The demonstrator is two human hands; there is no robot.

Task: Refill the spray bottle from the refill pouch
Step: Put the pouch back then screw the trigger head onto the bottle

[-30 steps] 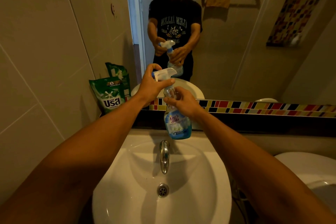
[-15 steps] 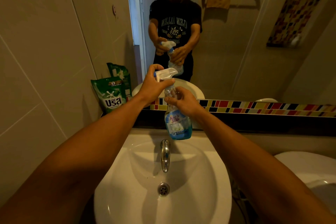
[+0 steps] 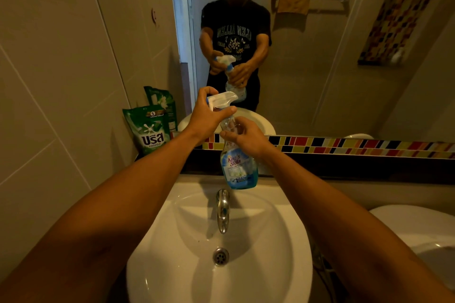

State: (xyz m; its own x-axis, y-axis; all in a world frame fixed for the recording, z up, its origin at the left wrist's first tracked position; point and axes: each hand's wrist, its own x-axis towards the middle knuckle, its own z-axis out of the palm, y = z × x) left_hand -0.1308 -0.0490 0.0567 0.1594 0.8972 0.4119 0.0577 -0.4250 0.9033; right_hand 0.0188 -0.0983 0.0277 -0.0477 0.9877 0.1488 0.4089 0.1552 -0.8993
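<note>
I hold a clear spray bottle [image 3: 238,170] with a blue label upright in the air, above the back of the white sink [image 3: 172,241]. My right hand [image 3: 243,139] grips its neck and upper body. My left hand [image 3: 208,118] is closed around the white trigger head [image 3: 222,98] at the top. A little blue liquid shows at the bottle's bottom. The green refill pouch [image 3: 149,130] stands on the ledge at the left, leaning against the tiled wall, away from both hands.
A chrome tap [image 3: 222,209] juts over the basin, just under the bottle. A mirror [image 3: 320,56] behind the ledge reflects me and the bottle. A strip of coloured tiles [image 3: 357,146] runs under the mirror. A white toilet [image 3: 418,236] stands at the right.
The hands and bottle have hardly moved. My left hand's grip on the trigger head has shifted slightly.
</note>
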